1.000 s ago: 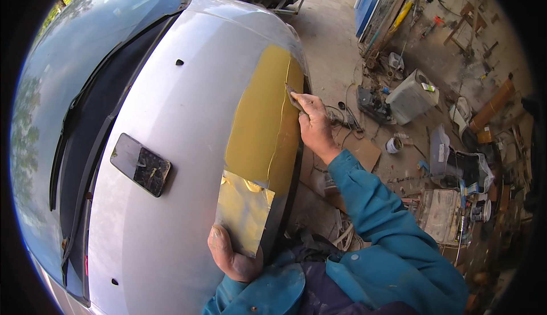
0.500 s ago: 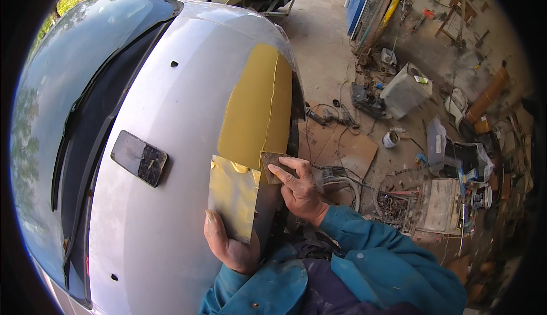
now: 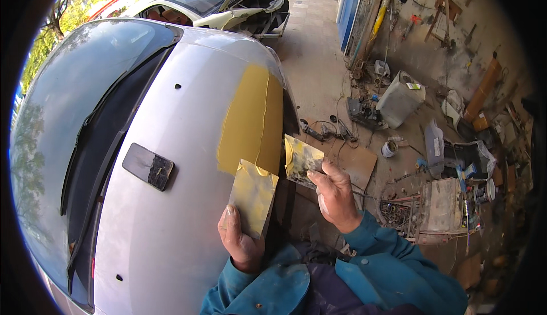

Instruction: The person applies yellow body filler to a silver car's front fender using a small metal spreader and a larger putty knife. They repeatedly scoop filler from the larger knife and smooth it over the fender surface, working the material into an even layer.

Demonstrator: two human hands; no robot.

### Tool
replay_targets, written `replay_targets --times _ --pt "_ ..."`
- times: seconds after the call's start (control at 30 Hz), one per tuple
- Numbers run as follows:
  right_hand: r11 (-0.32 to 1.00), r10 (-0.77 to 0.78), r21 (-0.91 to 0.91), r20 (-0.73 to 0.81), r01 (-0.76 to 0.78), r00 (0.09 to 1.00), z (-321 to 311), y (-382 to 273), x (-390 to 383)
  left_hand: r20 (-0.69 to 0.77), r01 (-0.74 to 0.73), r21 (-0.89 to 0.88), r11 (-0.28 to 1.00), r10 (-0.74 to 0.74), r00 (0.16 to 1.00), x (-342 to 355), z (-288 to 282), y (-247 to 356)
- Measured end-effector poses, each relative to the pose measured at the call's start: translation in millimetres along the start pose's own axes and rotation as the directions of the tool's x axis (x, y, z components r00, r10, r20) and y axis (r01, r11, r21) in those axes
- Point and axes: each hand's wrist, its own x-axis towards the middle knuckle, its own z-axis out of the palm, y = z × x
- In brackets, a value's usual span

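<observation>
A flat rectangular putty plate [image 3: 252, 196], smeared with yellow, is gripped in my left hand [image 3: 238, 242] over the car's hood edge. To its right, my right hand [image 3: 336, 195] pinches a square putty spreader [image 3: 303, 161], with a bead of yellow filler along its left edge and dark smudges on its face. The spreader is lifted clear of the hood. Beyond both hands, a broad yellow filler patch [image 3: 245, 121] covers the front edge of the silver hood [image 3: 165, 218], with a thin raised ridge running along it.
A phone [image 3: 149, 167] lies on the hood near the windshield [image 3: 74, 98]. Farther off stands another car [image 3: 213, 7] with its front opened up. Tools, cables, an off-white container [image 3: 400, 99], a small tub [image 3: 390, 148] and cardboard [image 3: 356, 167] clutter the floor at right.
My right hand has lifted the spreader off the filler patch and moved right, turning its yellow-smeared face into view. My left hand and the plate have shifted slightly right. The view has tilted up.
</observation>
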Motion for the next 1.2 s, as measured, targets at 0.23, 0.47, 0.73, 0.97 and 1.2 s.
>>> replay_targets --times 0.23,0.47,0.73,0.97,1.2 --pt "0.998 -0.057 -0.022 0.298 0.066 0.953 33 -36 -1 0.028 0.020 -0.151 0.988 -0.016 0.999 1 -4 1" --pt "0.757 -0.141 -0.549 0.392 0.354 0.909 -8 11 94 -0.137 -0.144 -0.075 0.987 0.133 0.982 3 -13 11" --pt "0.411 -0.288 -0.846 0.234 0.340 0.929 -40 94 313 -0.129 -0.089 -0.035 0.995 0.084 0.988 1 -25 7" --pt "0.306 -0.267 -0.899 0.236 0.314 0.934 -26 134 351 -0.098 -0.083 -0.051 0.995 0.077 0.992 2 -29 5" --pt "0.373 -0.215 -0.858 0.290 0.353 0.933 -11 118 294 -0.220 -0.132 -0.077 0.988 0.113 0.969 4 -15 14"
